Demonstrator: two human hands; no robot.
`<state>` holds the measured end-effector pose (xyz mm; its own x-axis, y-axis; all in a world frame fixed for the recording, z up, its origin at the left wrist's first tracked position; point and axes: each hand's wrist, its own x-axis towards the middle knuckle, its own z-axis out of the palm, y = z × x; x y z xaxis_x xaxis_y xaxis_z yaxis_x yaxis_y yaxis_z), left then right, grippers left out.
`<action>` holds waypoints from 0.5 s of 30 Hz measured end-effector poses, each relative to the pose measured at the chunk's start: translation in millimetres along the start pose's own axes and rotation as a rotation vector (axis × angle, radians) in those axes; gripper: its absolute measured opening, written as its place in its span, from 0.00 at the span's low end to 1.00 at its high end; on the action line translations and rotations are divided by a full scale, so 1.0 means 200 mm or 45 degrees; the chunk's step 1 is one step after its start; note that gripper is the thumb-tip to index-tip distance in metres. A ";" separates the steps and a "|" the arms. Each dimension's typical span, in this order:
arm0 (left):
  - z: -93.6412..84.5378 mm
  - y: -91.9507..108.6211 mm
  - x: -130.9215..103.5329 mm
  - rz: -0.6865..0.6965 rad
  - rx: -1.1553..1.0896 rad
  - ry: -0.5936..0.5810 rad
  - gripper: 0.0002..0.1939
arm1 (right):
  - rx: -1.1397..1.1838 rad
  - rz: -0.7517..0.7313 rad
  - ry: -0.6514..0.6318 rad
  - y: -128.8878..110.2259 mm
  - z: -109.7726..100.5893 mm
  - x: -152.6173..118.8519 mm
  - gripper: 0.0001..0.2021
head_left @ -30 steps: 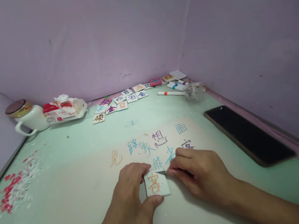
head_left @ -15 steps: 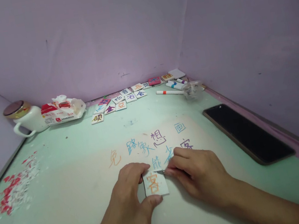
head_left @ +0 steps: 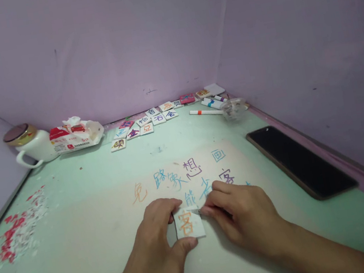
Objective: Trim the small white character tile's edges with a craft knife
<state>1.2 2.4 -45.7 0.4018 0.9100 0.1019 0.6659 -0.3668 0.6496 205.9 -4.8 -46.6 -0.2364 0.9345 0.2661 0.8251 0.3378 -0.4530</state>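
Observation:
A square white tile [head_left: 196, 230] with an orange character lies on the table between my hands. My left hand [head_left: 164, 242] grips its left side, fingers at the top edge and thumb at the bottom edge. In my right hand [head_left: 242, 212], the fingers are pinched on a small pointed blade [head_left: 194, 211], whose tip lies over the tile's upper part; its handle is hidden in the hand. Beyond the tile, coloured characters, such as a purple one [head_left: 192, 168], are written on the table [head_left: 95, 225].
A black phone [head_left: 301, 161] lies at the right. Tiles with characters [head_left: 147, 129], markers [head_left: 206, 112] and a crumpled clear wrapper [head_left: 234, 108] are at the back. Back left stand a lidded white mug [head_left: 39, 146] and tissue pack [head_left: 75, 135]. Red and white shavings [head_left: 19, 229] lie left.
The blade in my right hand has shifted slightly down at the tile's upper part. My left hand keeps its grip on the tile.

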 end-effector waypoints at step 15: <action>0.01 -0.01 0.00 0.033 -0.010 0.055 0.22 | -0.029 0.059 0.112 -0.04 0.02 -0.04 0.12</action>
<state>1.4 3.4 -47.8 0.3915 0.9077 0.1511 0.6505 -0.3892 0.6522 197.9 -14.1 -48.8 -0.1526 0.9352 0.3195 0.8460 0.2907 -0.4470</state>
